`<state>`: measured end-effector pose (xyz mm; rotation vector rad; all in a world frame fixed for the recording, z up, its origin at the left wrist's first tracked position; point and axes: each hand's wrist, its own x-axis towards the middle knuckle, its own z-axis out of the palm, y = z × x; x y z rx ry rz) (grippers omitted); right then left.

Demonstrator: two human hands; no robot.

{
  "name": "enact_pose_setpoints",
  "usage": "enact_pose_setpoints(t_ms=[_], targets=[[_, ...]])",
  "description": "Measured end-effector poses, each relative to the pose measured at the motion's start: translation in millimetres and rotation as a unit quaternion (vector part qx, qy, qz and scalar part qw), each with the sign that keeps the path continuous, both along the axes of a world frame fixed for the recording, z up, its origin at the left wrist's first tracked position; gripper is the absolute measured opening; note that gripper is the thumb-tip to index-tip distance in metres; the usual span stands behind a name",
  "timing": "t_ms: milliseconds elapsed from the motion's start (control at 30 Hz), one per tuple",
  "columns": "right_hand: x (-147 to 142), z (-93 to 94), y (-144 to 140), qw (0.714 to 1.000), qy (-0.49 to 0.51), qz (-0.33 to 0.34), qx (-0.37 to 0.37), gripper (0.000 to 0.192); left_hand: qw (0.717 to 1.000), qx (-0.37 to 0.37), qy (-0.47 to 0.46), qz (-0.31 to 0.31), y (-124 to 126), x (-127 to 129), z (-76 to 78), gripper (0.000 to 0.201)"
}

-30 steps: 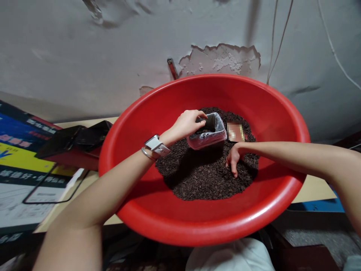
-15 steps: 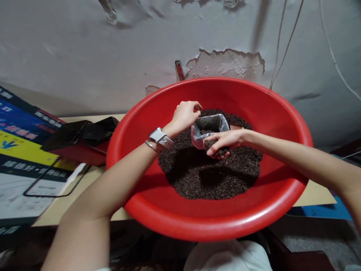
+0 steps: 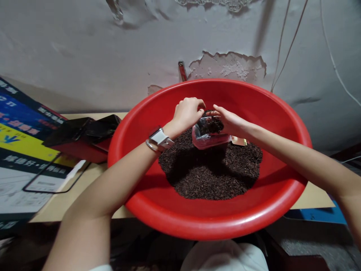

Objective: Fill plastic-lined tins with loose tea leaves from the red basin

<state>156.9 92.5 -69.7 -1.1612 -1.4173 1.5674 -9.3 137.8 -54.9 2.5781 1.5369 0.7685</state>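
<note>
A wide red plastic basin (image 3: 217, 227) holds a heap of loose dark brown dried flakes (image 3: 216, 182) that look like tea leaves. On the heap stands a small box (image 3: 211, 142) with reddish see-through sides, lined with a clear plastic bag (image 3: 198, 129). My left hand (image 3: 188, 113), with a white-strapped watch at the wrist, has its fingers curled at the bag's back left edge. My right hand (image 3: 230, 121) is over the box's right side, fingers stretched apart. A dark clump of flakes (image 3: 215, 125) is between its fingers and the box's mouth, dropping in.
Black and red boxes (image 3: 81, 137) stand left of the basin, beside a printed carton (image 3: 26, 158). The basin rests on a pale tabletop (image 3: 316, 197) against a peeling wall (image 3: 225, 66). A pale tag-like piece (image 3: 238, 141) sits at the box's right.
My right hand has risen from the front of the box to above its mouth and opened, releasing its handful of flakes. My left hand has stayed at the bag's edge.
</note>
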Motion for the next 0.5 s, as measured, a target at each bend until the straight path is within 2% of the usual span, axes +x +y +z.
enact_pose_setpoints(t_ms=[167,300,400,500], targets=[[11,-4.3,5,0.996,-0.028,-0.028,0.083,0.052,0.999,0.029,0.009,-0.039,-25,11,7.8,0.028],[17,-5.8,10,0.99,-0.053,-0.045,0.119,0.056,0.99,0.043,0.024,-0.128,-46,21,5.3,0.029],[27,-4.2,20,0.984,-0.083,-0.078,0.14,0.054,0.966,-0.021,0.11,-0.232,-68,32,-0.4,0.029],[47,-3.8,38,0.96,-0.173,-0.147,0.166,0.041,0.909,-0.15,0.247,-0.299,-84,37,-14.8,0.029]])
